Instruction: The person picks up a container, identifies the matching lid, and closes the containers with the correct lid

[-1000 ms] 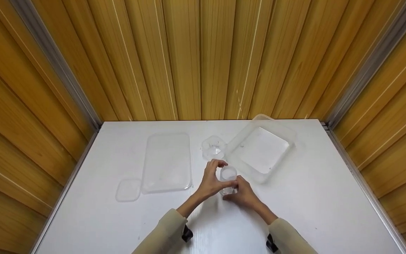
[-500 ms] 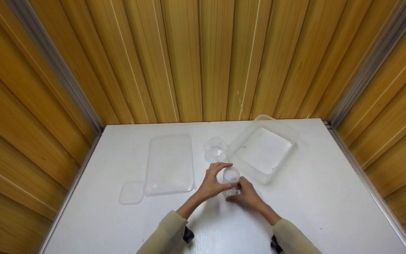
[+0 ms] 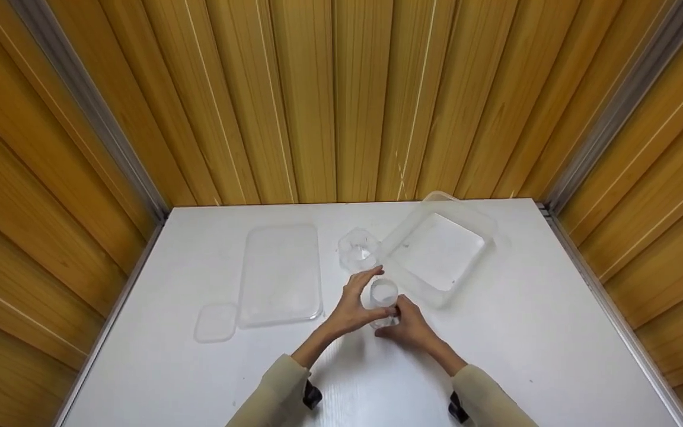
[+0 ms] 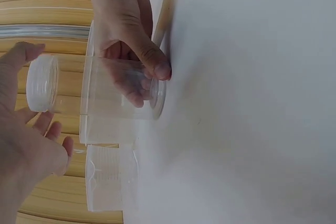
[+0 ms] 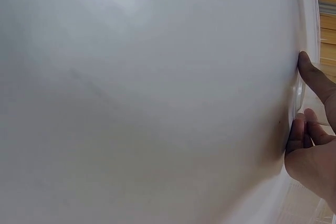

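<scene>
A clear cylindrical jar (image 4: 71,85) with a translucent lid (image 4: 43,83) stands upright on the white table. My right hand (image 3: 409,326) grips the jar low down, thumb on one side and curled fingers on the other. Spread around the lid is my left hand (image 3: 350,308), its thumb and fingers at opposite sides with slight gaps; light contact is hard to rule out. In the right wrist view, the right hand (image 5: 315,156) is at the edge, close to the tabletop, with the jar mostly cut off.
Behind the jar sits a clear faceted container (image 3: 358,249). A large clear rectangular box (image 3: 418,287) lies at an angle to the right. To the left are a large rectangular lid (image 3: 280,276) and a small square lid (image 3: 216,323). Wood-patterned walls (image 3: 341,118) enclose the table.
My left fingers have spread away from the jar lid, the index finger now farther from its rim. The right hand keeps its grip on the jar. The head view shifts slightly.
</scene>
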